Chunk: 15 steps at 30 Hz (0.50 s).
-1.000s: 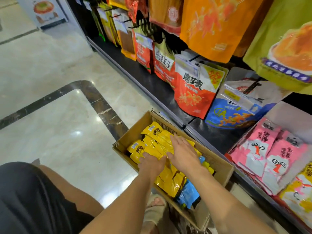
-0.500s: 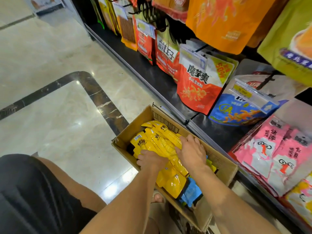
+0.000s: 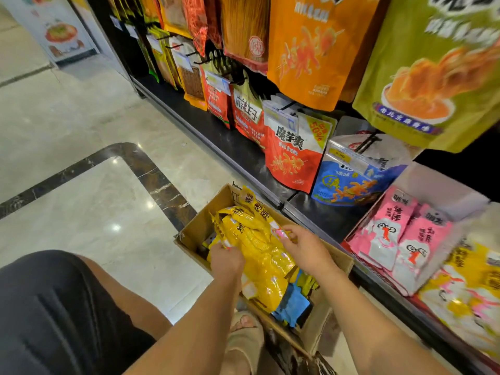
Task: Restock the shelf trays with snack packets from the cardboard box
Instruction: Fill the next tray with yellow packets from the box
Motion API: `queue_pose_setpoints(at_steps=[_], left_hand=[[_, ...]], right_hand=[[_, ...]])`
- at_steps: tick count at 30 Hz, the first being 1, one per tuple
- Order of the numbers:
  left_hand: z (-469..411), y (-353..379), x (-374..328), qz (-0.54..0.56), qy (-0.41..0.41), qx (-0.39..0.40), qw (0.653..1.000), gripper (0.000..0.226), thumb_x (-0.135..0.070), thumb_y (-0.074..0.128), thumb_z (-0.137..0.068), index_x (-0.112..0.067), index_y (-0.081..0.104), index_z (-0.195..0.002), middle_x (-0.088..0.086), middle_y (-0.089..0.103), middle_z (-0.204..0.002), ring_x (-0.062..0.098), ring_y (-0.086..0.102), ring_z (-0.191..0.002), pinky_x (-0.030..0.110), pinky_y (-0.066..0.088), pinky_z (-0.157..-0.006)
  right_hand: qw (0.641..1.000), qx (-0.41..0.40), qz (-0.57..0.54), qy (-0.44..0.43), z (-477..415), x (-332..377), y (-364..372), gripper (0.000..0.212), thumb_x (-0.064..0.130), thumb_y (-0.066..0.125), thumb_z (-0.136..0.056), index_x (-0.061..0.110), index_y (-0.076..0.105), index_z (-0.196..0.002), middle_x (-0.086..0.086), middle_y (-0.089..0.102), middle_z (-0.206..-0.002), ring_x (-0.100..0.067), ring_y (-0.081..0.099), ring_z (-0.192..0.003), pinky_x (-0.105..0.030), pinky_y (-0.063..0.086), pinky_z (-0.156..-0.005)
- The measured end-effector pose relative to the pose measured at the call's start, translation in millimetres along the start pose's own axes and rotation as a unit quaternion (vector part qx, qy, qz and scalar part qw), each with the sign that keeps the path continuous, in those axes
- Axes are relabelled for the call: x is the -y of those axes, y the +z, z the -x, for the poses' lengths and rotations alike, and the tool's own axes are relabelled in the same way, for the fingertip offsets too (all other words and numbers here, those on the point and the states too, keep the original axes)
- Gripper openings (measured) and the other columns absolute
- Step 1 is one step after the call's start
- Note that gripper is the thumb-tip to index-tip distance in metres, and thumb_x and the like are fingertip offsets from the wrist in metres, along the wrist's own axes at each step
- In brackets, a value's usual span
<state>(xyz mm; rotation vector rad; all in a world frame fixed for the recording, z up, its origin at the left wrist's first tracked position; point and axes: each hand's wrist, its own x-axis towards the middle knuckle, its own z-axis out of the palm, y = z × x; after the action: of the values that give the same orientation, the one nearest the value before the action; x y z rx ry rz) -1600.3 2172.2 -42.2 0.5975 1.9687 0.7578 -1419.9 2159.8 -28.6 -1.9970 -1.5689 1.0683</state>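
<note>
Two hands work at one cardboard box (image 3: 193, 234), which stands on the floor just beside the shelf's black ledge (image 3: 235, 142), likely so that each reach up to the trays is short. At the box's near side the left hand (image 3: 226, 259) curls its fingers round the lower edge of a sheaf of yellow snack packets (image 3: 254, 239), taking the weight from beneath. Across the sheaf, the right hand (image 3: 307, 249) pinches its far edge between thumb and forefinger, the other fingers loosely spread. I judge that this keeps the slippery stack squared as a single bundle. The bundle sits partly in the box and partly above its rim. Its packets overlap too much for an exact count, though at least six show. Two or three blue packets (image 3: 290, 304) lie beneath it. To the right, the shelf tray (image 3: 438, 190) shows two pink packets (image 3: 392, 234) side by side on top, with more stacked under them. Further right, the goods are too blurred to count.
</note>
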Motion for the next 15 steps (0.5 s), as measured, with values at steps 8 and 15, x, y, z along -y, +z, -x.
queue_pose_setpoints(at_steps=[8, 15], left_hand=[[53, -7, -37, 0.084, 0.1, 0.11, 0.985, 0.039, -0.028, 0.058, -0.099, -0.019, 0.053, -0.137, -0.002, 0.06, -0.126, 0.014, 0.057, -0.101, 0.03, 0.047, -0.083], [71, 17, -38, 0.05, 0.139, 0.195, 0.97, 0.055, -0.057, 0.067, -0.081, -0.029, 0.06, -0.128, 0.0, 0.064, -0.13, 0.024, 0.062, -0.116, 0.052, 0.051, -0.099]], right_hand=[[0.959, 0.032, -0.276, 0.06, 31, -14, -24, 0.015, 0.034, 0.065, -0.094, 0.025, 0.072, -0.102, -0.001, 0.078, -0.102, -0.025, 0.073, -0.098, -0.05, 0.055, -0.094], [0.898, -0.029, -0.412, 0.152, 66, -40, -51, 0.015, 0.004, 0.057, -0.09, 0.009, 0.064, -0.078, -0.011, 0.07, -0.072, -0.024, 0.067, -0.062, -0.031, 0.053, -0.062]])
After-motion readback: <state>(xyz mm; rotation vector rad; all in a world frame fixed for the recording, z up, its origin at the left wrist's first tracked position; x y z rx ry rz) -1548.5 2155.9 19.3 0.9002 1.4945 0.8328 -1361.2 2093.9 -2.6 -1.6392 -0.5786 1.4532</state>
